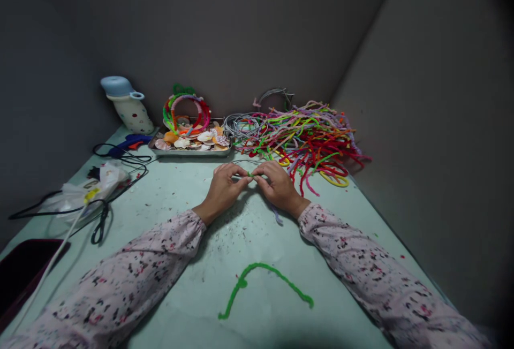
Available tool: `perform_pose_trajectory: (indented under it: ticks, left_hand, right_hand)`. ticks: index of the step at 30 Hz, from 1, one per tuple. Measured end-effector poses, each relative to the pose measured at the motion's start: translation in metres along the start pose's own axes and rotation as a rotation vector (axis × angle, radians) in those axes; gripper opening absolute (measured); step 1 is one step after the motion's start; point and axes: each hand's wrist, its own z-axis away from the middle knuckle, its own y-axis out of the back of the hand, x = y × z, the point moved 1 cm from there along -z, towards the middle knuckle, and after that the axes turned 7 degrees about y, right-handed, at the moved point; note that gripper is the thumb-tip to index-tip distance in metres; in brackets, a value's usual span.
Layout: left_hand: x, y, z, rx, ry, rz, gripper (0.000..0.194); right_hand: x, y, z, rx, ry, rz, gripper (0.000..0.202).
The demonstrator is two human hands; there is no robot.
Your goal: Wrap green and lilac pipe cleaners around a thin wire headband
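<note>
Under everything, a pale green desk (193,295). Right of the tray (190,153), a tangled heap of coloured pipe cleaners (313,135). On the tray, shells (181,144) topped with fuzzy rings (206,113). Left of the tray, a blue-capped bottle (130,113). In front of the tray and rightward, left hand (225,186) and right hand (277,183), fingertips pinched close together. Farther in front of the tray, a bent green pipe cleaner (259,265). Between the fingertips, front-right of the tray, a tiny green piece (250,174), gripped by both.

Only a bit of the pinched green strand (250,174) shows.
</note>
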Motion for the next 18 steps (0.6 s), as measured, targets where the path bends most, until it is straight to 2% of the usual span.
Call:
perform_pose_trajectory:
  ticks: [18]
  left_hand:
    - [-0.0002,0.0000,0.0002,0.001,0.010,-0.023,0.012]
  right_hand:
    - [0.0001,0.0002,0.0012,-0.005,-0.019,-0.026,0.009]
